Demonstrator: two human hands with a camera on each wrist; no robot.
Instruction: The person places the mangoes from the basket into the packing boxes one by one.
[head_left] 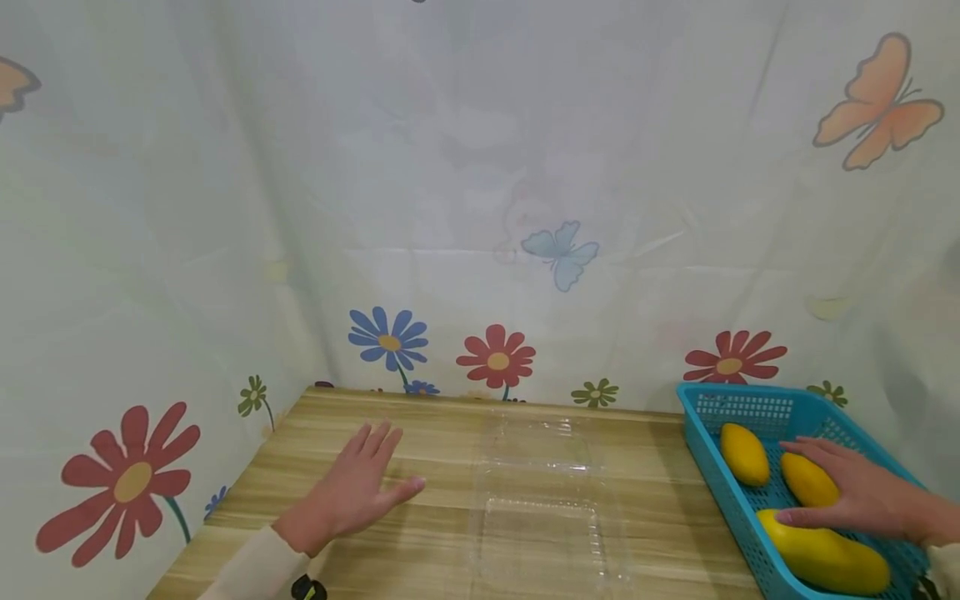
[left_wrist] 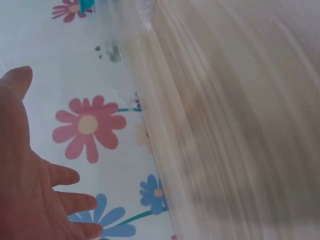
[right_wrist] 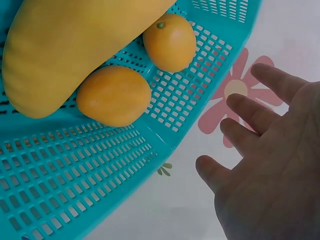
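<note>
A blue plastic basket [head_left: 720, 508] at the right holds three yellow fruits. Two are small and rounded like mangoes, one farther back [head_left: 744, 455] and one [head_left: 807, 482] partly covered by my right hand in the head view. The third, a long thick yellow fruit [head_left: 821, 554], lies nearest me. My right hand [head_left: 862, 492] hovers over the basket with fingers spread; the right wrist view shows its fingertips [right_wrist: 207, 162] apart from the fruit. My left hand [head_left: 356, 487] is held over the table, fingers extended and thumb out, holding nothing. Right of it lies an open clear plastic clamshell box [head_left: 540, 504].
The wood-grain table [head_left: 420, 542] ends at the back and left against a white curtain [head_left: 420, 150] printed with flowers and butterflies. The basket's raised, perforated walls stand close to the curtain at the back right.
</note>
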